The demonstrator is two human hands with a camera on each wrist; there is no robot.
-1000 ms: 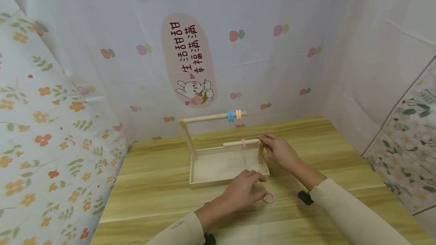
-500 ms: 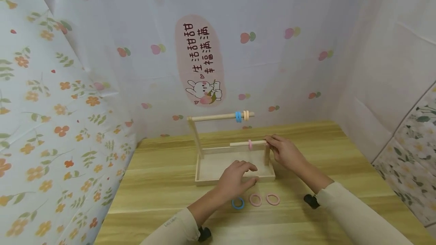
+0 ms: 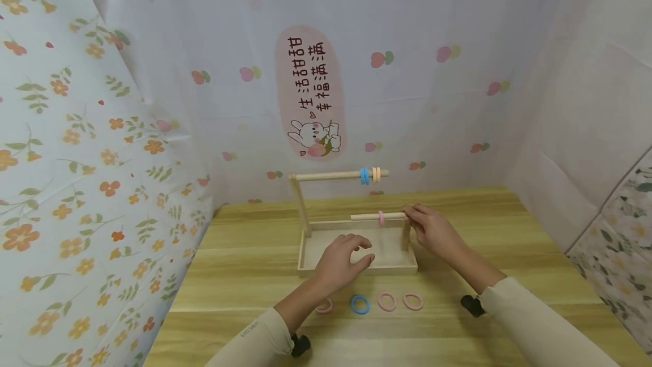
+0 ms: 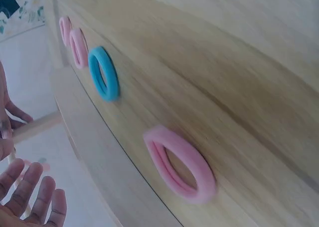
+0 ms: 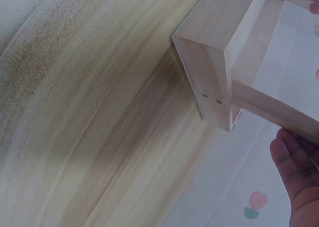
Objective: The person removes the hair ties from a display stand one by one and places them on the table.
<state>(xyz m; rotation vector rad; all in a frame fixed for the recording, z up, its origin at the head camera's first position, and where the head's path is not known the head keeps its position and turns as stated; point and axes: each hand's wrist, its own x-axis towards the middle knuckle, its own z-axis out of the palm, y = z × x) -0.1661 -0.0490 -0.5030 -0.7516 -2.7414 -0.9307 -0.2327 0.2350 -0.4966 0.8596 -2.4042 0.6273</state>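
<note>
A wooden rack with a shallow tray base (image 3: 356, 271) stands on the table. My right hand (image 3: 433, 231) grips the top of its short right post (image 5: 269, 105), where the lower bar (image 3: 364, 217) begins. One pink hair tie (image 3: 381, 218) hangs on that bar. My left hand (image 3: 340, 259) hovers over the tray's front side, fingers loosely bent and holding nothing. In front of the tray lie a blue hair tie (image 3: 360, 304) and several pink ones; the leftmost pink hair tie (image 4: 187, 169) is partly hidden by my left wrist in the head view.
The rack's upper bar (image 3: 326, 176) carries blue hair ties (image 3: 364, 176) and pale orange hair ties (image 3: 376, 174) near its free right end. Behind the table (image 3: 244, 242) hangs a printed cloth (image 3: 433, 101), with a floral cloth (image 3: 102, 186) along the left.
My left hand has drawn left and back from the loose pink hair ties, uncovering them and the blue one. My right hand stays on the post. The head view has shifted slightly.
</note>
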